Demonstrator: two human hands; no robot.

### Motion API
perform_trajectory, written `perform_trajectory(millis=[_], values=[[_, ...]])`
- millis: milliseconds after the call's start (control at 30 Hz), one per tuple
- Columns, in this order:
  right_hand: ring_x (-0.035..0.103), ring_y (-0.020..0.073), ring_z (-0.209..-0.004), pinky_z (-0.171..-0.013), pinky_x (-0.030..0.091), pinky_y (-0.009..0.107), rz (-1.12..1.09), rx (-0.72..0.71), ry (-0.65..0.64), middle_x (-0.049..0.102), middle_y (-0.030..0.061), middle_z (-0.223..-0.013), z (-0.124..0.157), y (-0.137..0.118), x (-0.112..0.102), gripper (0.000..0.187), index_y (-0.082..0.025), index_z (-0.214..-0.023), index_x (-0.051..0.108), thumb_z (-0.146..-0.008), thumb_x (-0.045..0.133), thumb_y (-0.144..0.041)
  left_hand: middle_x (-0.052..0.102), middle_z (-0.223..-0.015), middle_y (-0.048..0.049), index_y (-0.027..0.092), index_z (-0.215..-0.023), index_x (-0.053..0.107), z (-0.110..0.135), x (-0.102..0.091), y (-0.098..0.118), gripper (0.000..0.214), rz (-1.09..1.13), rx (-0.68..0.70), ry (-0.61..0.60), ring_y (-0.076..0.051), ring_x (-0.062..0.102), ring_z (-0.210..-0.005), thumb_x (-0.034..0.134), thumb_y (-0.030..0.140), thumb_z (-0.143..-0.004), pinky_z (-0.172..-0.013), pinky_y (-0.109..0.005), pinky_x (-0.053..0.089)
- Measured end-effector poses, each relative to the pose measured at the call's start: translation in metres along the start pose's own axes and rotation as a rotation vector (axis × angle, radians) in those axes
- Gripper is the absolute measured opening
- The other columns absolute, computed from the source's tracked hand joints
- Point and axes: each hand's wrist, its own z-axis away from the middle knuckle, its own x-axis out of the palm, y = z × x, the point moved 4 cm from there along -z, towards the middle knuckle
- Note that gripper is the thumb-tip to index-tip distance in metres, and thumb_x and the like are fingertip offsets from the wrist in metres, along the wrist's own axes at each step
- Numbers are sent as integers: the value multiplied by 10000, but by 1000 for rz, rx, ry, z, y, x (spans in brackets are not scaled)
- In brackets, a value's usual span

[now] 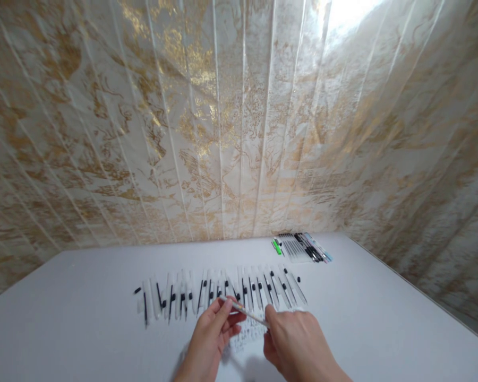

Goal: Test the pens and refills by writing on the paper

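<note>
In the head view, the slim pen (247, 313) slants between both hands, above the worktop (83, 318). The left hand (213, 326) pinches one end with its thumb and front fingers, the others loosely curled; the right hand (298, 334) is closed around the end towards 4 o'clock. A slip seems the likeliest trouble: the shaft looks smooth, the left pinch is light, and a hard pull or twist could jerk it free. The hands sit close to the row of pale barrels (150, 298) and dark refills (145, 310), spread from 9 through 12 to 2 o'clock, so a careless knuckle might roll several out of line. The small black caps (298, 279) are probably easiest to scatter, being stubby and loose.

The barrels look like frosted plastic tubes, the refills thin dark rods. Towards 1 o'clock lies a bright green item (277, 246), beside a flat bundle of pens (313, 249). At 12 o'clock hangs creased, glossy sheeting (223, 132) with gold patterning; the worktop is matt and pale
</note>
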Motion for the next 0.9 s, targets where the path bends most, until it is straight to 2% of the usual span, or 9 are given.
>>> perform_trajectory(millis=[133, 200, 300, 433, 600, 767, 900], values=[[721, 308, -632, -455, 110, 304, -3, 45, 111, 762, 113, -719, 4, 25, -9, 163, -182, -850, 643, -763, 507, -159, 706, -788, -65, 123, -819, 658, -7, -10, 12, 37, 141, 38, 153, -155, 689, -724, 638, 134, -848, -616, -218, 538], [710, 276, -591, -451, 167, 276, -82, 38, 192, 757, 80, -693, 4, 37, -13, 117, -202, -808, 616, -753, 517, -170, 694, -758, -58, 120, -777, 649, -10, -14, 20, 137, 189, 61, 211, -140, 686, -695, 568, 66, -874, -606, -216, 546], [681, 205, -556, -482, 305, 244, -305, -36, 298, 736, 23, -671, 0, 46, -17, 85, -220, -766, 555, -735, 510, -155, 685, -746, -54, 116, -771, 641, -11, -17, 30, 192, 204, 90, 232, -128, 683, -681, 517, 41, -896, -589, -206, 550], [597, 134, -510, -508, 392, 221, -540, -173, 391, 659, -14, -617, -3, 41, -19, 105, -228, -727, 482, -716, 474, -124, 691, -785, -59, 111, -808, 644, -6, -15, 35, 168, 208, 115, 230, -133, 686, -698, 519, 45, -898, -589, -210, 561], [508, 101, -500, -502, 409, 192, -640, -299, 488, 578, -34, -609, -3, 27, -23, 136, -228, -722, 449, -728, 445, -93, 693, -762, -55, 111, -797, 653, 1, -6, 34, 124, 215, 121, 219, -136, 686, -665, 569, 52, -866, -570, -203, 561], [512, 103, -534, -509, 438, 187, -688, -379, 563, 566, -22, -647, 0, 19, -27, 163, -222, -751, 473, -770, 411, -73, 702, -755, -49, 121, -780, 655, 3, -1, 35, 78, 224, 125, 220, -143, 694, -665, 646, 47, -804, -573, -195, 559], [541, 108, -564, -511, 465, 180, -755, -383, 557, 574, -16, -677, -1, 17, -23, 148, -224, -777, 499, -797, 436, -91, 704, -749, -49, 119, -774, 656, 6, 2, 37, 95, 229, 121, 217, -144, 696, -661, 622, 50, -829, -571, -200, 561]])
